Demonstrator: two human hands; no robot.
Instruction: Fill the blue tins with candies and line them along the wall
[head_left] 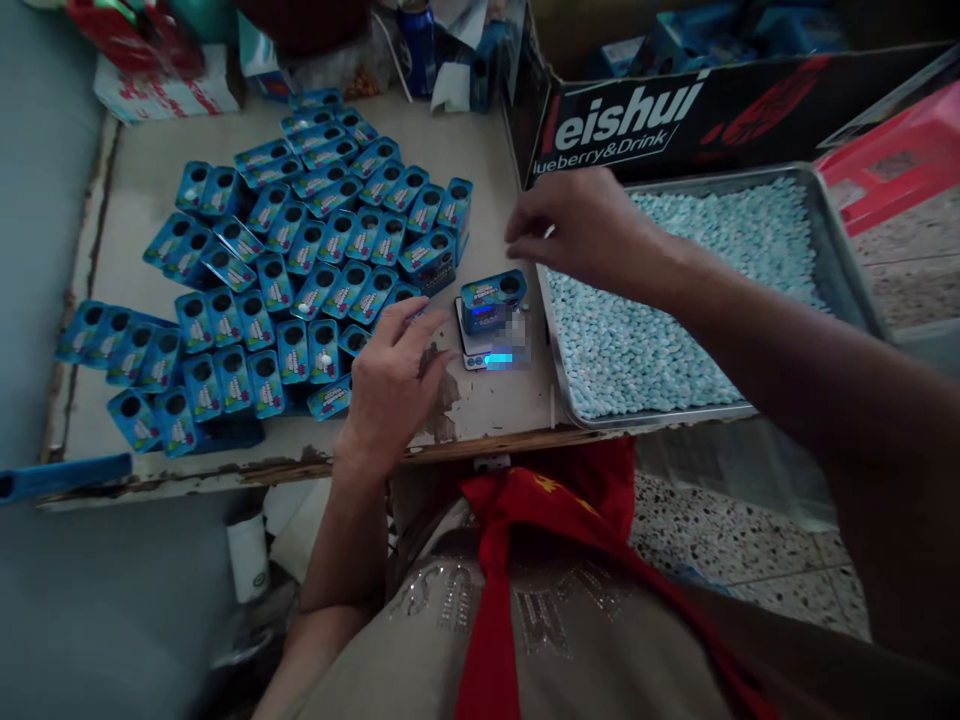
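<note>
A small blue tin stands on a little digital scale with a lit display. My left hand rests flat on the worn table just left of the scale, fingers spread and empty. My right hand hovers above the scale's right side, at the edge of a metal tray filled with pale blue tablets. Its fingers are pinched together; I cannot make out what they hold. Many matching blue tins lie in rows on the table to the left.
A black cardboard box printed with drink lettering stands behind the tray. Cartons, a can and clutter line the table's far edge. A red plastic stool is at the right. The table's front edge is chipped.
</note>
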